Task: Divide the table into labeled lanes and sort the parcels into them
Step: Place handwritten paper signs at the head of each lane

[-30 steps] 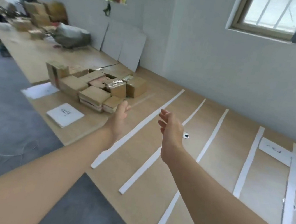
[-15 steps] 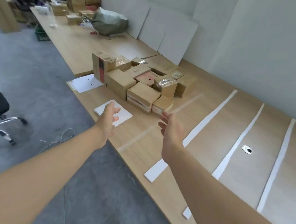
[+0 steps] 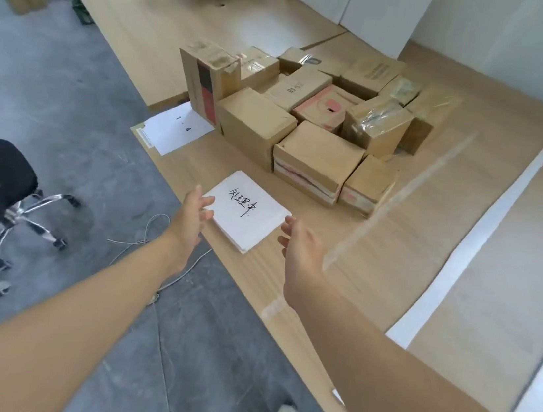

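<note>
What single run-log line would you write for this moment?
paper stack: handwritten, near table edge | left hand: open, at its left corner | right hand: open, near its right corner | parcels: piled, unsorted

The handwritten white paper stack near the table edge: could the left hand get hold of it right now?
Probably yes. The left hand is open right at the left corner of the paper stack, nothing lies between them, and the parcels sit beyond it.

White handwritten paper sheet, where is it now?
In the head view the white sheet lies at the near edge of the light wooden table, between the left hand and the right hand, in front of the pile of brown cardboard parcels.
</note>
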`<state>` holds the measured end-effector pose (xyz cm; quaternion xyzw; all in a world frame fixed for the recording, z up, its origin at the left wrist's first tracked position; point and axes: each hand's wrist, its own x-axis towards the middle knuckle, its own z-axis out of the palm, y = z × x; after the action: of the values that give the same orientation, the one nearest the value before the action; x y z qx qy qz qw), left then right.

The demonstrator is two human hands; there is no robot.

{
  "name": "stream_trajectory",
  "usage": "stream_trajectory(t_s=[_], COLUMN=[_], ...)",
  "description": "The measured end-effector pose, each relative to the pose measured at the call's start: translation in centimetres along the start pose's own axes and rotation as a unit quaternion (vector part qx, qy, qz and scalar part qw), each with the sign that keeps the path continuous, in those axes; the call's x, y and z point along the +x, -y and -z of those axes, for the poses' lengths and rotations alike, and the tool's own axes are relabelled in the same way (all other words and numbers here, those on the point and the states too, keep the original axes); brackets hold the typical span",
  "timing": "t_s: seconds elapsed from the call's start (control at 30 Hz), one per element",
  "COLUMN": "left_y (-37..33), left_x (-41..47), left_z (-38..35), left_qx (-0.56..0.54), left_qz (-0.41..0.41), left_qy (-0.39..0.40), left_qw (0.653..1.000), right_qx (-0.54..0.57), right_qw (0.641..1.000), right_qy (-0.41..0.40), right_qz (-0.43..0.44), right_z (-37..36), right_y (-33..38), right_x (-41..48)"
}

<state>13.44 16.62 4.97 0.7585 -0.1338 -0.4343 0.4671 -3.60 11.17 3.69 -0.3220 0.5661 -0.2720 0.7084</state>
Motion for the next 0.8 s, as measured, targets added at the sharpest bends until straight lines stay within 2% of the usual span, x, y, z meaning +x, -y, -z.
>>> stream_trajectory(t_s=[0.2,0.57,0.8], left_y=[0.5,1.6,0.1], left_x=[8.5,21.3,20.9], left_z=[1.8,1.9,2.8], left_qx=[0.029,0.207,0.242], left_qz=[0.012,-0.001,-0.017], left_qy=[0.009,0.078,0.097], left_qw=[0.999,0.975,0.965], right_qx=[-0.017,-0.144,-0.126], right_qw=[0.998,0.984,0.982], right_qy=[-0.027,-0.075,-0.111], right_qz=[-0.048,-0.072,-0.091], right_z=[-3.9,-9.6,-12.2], right_y=[-2.4,-4.8,-3.8], right_x=[5.8,10.9,10.9])
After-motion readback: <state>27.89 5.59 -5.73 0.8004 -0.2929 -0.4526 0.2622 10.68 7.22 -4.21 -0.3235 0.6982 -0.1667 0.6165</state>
